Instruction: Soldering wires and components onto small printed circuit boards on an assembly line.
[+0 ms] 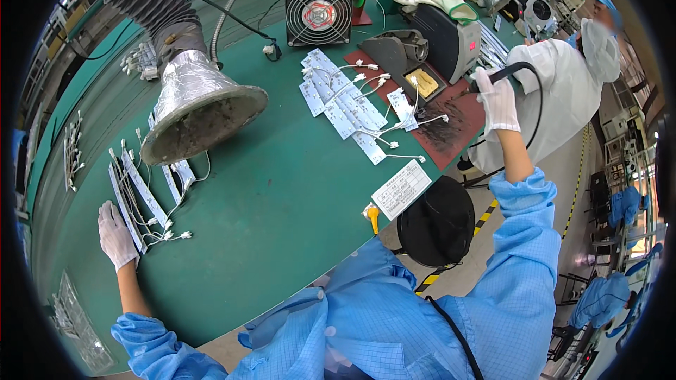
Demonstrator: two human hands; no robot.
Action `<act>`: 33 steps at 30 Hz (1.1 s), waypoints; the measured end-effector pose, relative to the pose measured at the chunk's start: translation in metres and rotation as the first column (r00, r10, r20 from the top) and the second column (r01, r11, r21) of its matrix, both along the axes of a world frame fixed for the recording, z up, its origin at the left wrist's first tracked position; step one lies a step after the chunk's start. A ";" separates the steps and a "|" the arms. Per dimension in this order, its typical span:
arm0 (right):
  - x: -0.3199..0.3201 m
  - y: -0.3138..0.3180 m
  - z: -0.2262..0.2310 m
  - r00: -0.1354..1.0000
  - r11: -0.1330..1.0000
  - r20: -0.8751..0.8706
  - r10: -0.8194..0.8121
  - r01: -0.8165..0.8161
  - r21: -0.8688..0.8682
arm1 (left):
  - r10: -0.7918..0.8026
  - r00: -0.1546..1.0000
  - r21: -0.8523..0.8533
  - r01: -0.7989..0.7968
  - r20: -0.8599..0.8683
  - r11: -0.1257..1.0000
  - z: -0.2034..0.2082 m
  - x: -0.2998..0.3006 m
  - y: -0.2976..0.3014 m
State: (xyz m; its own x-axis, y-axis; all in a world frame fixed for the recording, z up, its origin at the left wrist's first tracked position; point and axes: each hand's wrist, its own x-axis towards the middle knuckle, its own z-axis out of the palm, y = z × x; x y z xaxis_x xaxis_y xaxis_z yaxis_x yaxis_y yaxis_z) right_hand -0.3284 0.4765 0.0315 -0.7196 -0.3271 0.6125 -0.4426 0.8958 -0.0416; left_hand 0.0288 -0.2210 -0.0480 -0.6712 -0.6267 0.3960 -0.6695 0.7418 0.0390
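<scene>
My left hand (116,235), in a white glove, rests flat on the green table (282,204) beside a row of long white circuit strips with wires (141,193); its fingers are apart and hold nothing. My right hand (497,100), also gloved, is raised at the table's right end and grips a black soldering iron handle (508,72) with a black cable. Below it lie a dark red mat (451,127) and the soldering station (451,39). A second pile of white circuit strips (345,105) lies mid-table.
A silver fume hood on a ribbed hose (193,102) hangs over the left strips. A black fan (318,15) stands at the back. A white label card (401,188) and a black round stool (436,222) sit at the near edge. Another person in white (570,91) works to the right.
</scene>
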 end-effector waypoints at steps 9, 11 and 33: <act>0.010 -0.006 0.008 0.973 0.994 0.232 -0.009 0.034 -0.104 | 0.021 0.999 0.031 -0.022 0.040 0.999 0.004 -0.008 0.004; 0.005 -0.001 0.004 0.998 0.977 0.003 0.061 -0.060 0.205 | -0.007 1.000 0.012 0.006 0.025 1.000 -0.001 -0.002 0.000; 0.066 -0.033 0.064 0.880 0.546 0.474 -0.039 0.416 -0.727 | 0.000 0.998 0.000 0.000 0.058 1.000 -0.007 0.002 -0.004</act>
State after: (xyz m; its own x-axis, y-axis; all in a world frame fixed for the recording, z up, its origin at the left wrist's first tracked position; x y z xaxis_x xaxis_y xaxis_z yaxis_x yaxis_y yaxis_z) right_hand -0.2624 0.4438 0.0959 -0.9103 0.3618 0.2014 -0.0077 0.4715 -0.8818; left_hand 0.0308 -0.2247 -0.0555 -0.6930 -0.6270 0.3559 -0.6709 0.7416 0.0001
